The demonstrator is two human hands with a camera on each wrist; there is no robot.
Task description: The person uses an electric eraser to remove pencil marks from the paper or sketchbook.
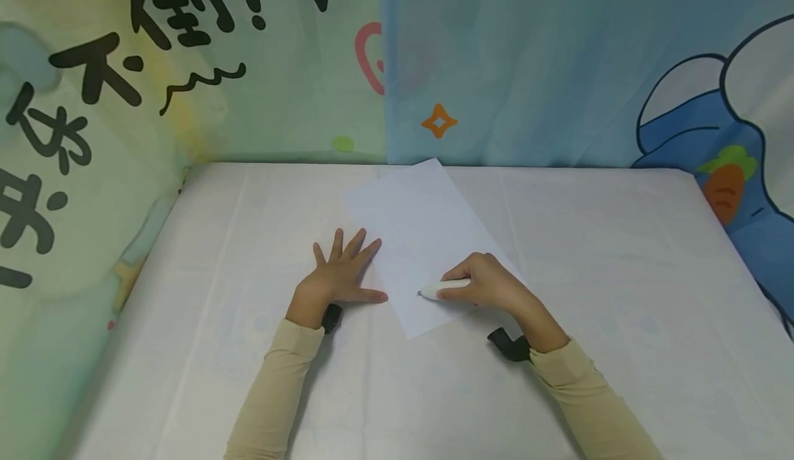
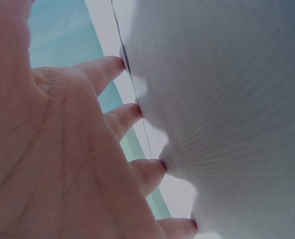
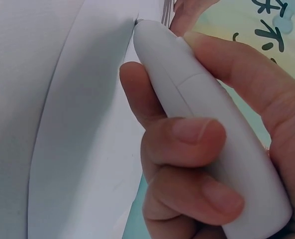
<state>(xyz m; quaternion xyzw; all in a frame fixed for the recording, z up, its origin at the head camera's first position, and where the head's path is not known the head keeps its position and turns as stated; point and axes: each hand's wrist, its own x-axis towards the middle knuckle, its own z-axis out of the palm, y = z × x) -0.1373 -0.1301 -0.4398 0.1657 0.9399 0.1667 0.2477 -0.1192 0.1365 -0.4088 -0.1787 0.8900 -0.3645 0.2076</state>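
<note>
Where the printed backdrop (image 1: 533,67) meets the far edge of the work area, the white-covered table (image 1: 620,274) begins and extends toward me beneath both forearms. Near the middle of this surface, a sheet of white paper (image 1: 428,232) lies at a slant, one corner directed toward my side. My left hand (image 1: 341,274) is set at the left edge of the sheet, fingers straight and spread wide, thumb and index fingertips located at that edge. My right hand (image 1: 490,281), over the lower right part of the sheet, grips a white pen-shaped tool (image 3: 242,149), thumb on one side and curled fingers on the other. The tool's small tip (image 1: 420,294) is directed leftward over the lower part of the sheet; I cannot confirm contact, and no clear mark is visible there. The step in hand, as I judge it, is working the tip on the sheet with the paper braced. The next move calls for steady left-hand pressure at the edge, to prevent slippage, and light, even guidance of the tip by the right.
</note>
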